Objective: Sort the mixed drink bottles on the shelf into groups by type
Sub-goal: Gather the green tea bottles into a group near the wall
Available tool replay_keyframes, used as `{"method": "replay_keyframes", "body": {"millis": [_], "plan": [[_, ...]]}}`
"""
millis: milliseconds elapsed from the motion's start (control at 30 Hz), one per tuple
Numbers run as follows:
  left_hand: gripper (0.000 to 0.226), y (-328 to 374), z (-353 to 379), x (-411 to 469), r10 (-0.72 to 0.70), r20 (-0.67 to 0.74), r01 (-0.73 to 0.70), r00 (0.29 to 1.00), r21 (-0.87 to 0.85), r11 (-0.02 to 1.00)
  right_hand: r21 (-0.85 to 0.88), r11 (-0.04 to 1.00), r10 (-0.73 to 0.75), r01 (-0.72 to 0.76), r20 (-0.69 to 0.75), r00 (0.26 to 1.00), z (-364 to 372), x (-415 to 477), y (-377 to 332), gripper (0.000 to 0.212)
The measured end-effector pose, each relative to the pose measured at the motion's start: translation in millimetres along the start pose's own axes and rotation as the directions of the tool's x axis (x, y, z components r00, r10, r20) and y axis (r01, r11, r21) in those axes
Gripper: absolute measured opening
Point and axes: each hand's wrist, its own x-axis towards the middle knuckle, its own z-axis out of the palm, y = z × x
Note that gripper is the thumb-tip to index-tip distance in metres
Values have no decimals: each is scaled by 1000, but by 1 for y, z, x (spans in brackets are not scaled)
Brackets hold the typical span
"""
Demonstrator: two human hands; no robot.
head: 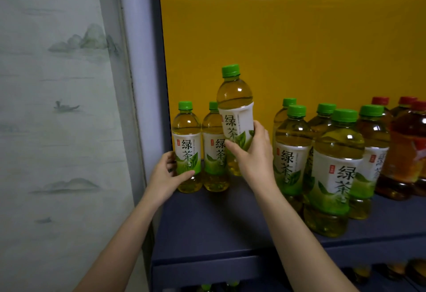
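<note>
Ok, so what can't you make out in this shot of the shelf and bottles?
Head view only:
Red-capped bottles: cut off by the right edge, so their count is unclear.
Lower shelf bottles: dark, blurred, cut by the bottom edge; type unclear.
Raised bottle: lower label covered by the right hand.
Rear green-capped bottle: label hidden by bottles in front.

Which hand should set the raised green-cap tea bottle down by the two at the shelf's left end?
Right. The right hand grips the raised clear plastic green-capped tea bottle next to those two; the left hand is busy holding the leftmost standing bottle.
</note>
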Motion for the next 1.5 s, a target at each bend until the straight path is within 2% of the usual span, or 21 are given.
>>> {"method": "replay_keyframes", "body": {"millis": [67,133,200,267,333,400,533,667,833,900,1033,1233,1500], "plan": [[67,5,0,-9,55,-136,-33,989,158,987,26,1000,-13,12,43,999,-8,-14,-1,62],[57,14,0,-25,226,-273,-128,935,335,934,47,999,-15,11,86,996,-18,-27,0,63],[43,25,6,-40,388,-255,-270,886,398,877,70,998,-9,0,133,991,-30,-41,2,65],[37,35,16,-46,431,-115,-363,895,376,853,110,994,5,-24,171,985,-46,-54,3,66],[40,43,32,-47,387,57,-385,921,305,871,128,991,19,-45,194,981,-63,-68,6,65],[46,51,52,-45,341,213,-386,915,222,895,133,989,42,-70,208,977,-81,-81,9,61],[60,62,96,-32,201,494,-254,846,42,966,168,972,128,-166,215,968,-113,-100,14,67],[62,76,128,-20,117,605,-113,788,-46,993,191,953,196,-233,195,961,-137,-109,20,68],[77,80,142,-17,39,649,-6,760,-54,999,190,947,232,-260,156,960,-155,-113,25,67],[74,84,141,-18,48,621,-25,783,-45,999,193,946,235,-260,145,961,-158,-114,26,64],[69,88,127,-25,78,484,-111,871,40,993,212,948,208,-239,161,965,-159,-111,23,60],[56,72,75,-36,92,243,-110,966,59,992,278,942,126,-191,233,964,-135,-99,16,53],[53,51,12,-47,89,-73,-85,993,46,995,328,931,45,-160,332,942,-77,-68,22,57]]}}
